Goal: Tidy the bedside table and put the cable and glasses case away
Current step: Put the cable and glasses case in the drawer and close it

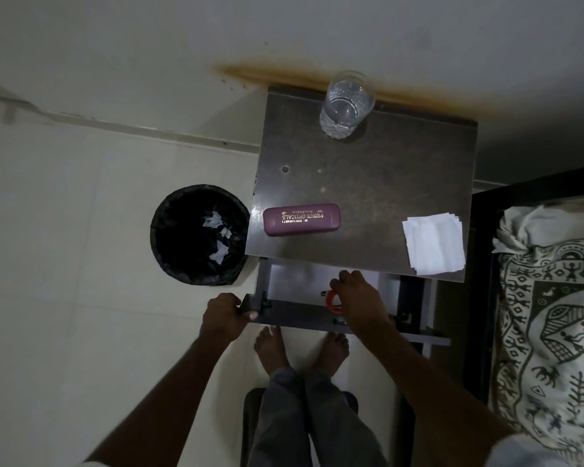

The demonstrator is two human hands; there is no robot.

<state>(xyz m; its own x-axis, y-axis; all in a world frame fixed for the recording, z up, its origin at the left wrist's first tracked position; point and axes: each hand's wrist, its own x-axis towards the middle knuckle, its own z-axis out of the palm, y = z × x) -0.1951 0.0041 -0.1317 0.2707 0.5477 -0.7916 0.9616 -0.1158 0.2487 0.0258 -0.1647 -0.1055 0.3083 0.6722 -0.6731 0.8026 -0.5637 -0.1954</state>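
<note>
Both forearms reach out from the bottom of the view, over grey-trousered knees and bare feet, to the drawer (290, 281) pulled out under the bedside surface (351, 180). The hands are well apart. The left hand (228, 313) grips the left corner of the drawer front. The right hand (358, 301) is down inside the drawer with bent fingers over the orange cable (332, 302). The palm hides whether it pinches the coil or merely covers it, so I cannot tell.

The step in hand looks like stowing the cable. To do it well, the left hand should hold the drawer steady while the coil is laid flat on the drawer floor, clear of the front lip. That way no loop gets caught when the drawer shuts.

The glasses case (301, 219) lies closed and flat near the surface's front left corner, just above the open drawer. Its long axis runs left to right, roughly parallel to the front edge. Its gold lettering reads upside down from here, so the print faces the wall. A grasp across its short sides' middle would probably let it drop into the drawer without turning.

A drinking glass (346, 104) stands at the back and folded tissues (434, 242) lie at the front right. A bin (199, 234) sits on the floor to the left.
</note>
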